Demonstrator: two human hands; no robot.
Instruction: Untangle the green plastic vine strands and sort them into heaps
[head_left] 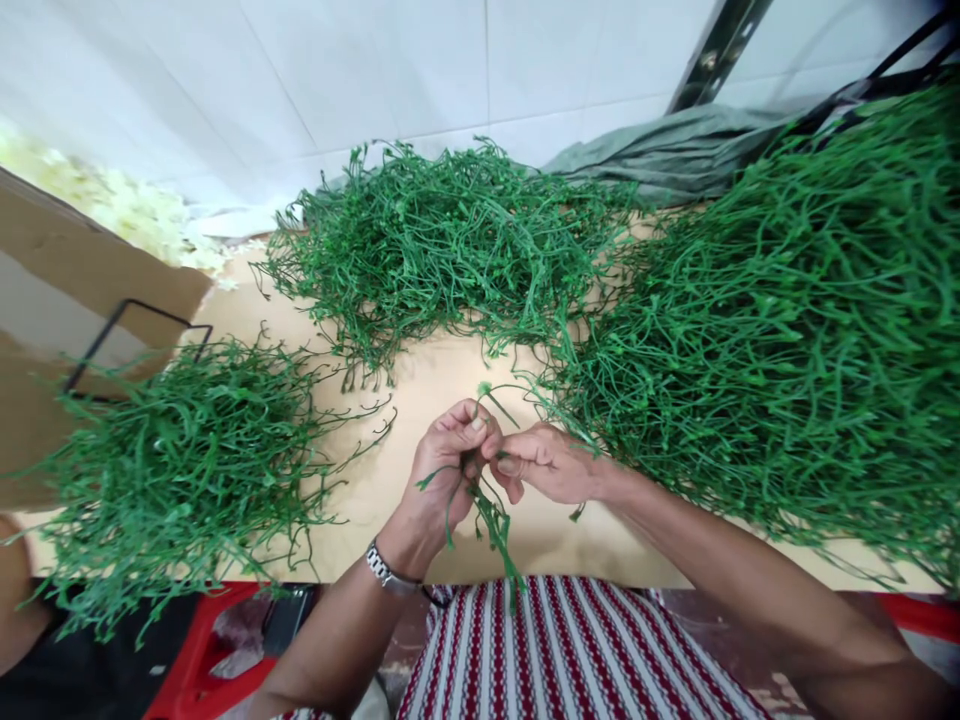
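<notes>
White tiled wall [375,70] behind, tan worktop [420,400] below, spread with three heaps of green plastic stems: left heap [172,470] by a cardboard box [67,290] with a black wire frame [127,335], middle heap [442,240] against the wall, right heap [795,330] largest and reaching the near edge. Grey-green cloth [667,150] bunched behind the right heap; pale yellow scraps [120,205] at far left. Both hands together at the worktop's near edge, fingertips touching. Left hand [446,465], watch [386,570] on its wrist, grip pinched shut on a small stem bunch [487,515] that hangs down toward a red-and-white striped cloth [555,650]. Right hand [544,465], grip likewise closed on the same stem bunch at its top, one thin strand curling up above the fingers. Red crate edge [195,650] low at left.
</notes>
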